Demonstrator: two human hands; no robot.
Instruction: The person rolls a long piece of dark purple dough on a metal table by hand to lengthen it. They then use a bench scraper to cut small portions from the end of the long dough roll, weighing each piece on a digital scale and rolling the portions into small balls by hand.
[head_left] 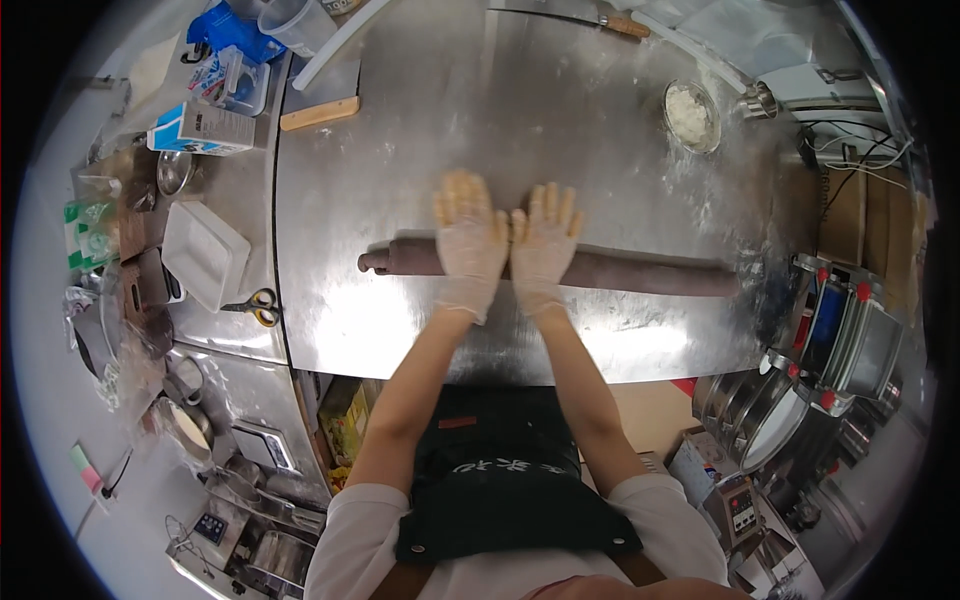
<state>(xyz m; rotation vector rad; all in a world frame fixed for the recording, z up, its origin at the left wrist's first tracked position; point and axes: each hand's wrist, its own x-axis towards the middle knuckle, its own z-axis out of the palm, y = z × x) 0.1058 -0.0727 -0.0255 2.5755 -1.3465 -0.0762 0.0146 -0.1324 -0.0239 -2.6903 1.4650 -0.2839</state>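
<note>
A long brown log of rolled dough (640,273) lies crosswise on the steel worktable (400,170). At its left end the roll shows a small curled tip. My left hand (470,238), in a clear glove, rests palm down across the log left of its middle, fingers stretched toward the far side. Beside it my right hand (546,240), gloved the same way, lies flat over the log too. The two thumbs nearly meet. Both hands hide the stretch of dough beneath them, and the fingertips are slightly smeared by motion.
A metal bowl of white flour (692,117) stands at the far right, with flour dusted around it. A wood-handled scraper (320,113) lies far left, a long knife (570,20) at the back. Scissors (256,307) and a white tray (205,255) sit on the left counter.
</note>
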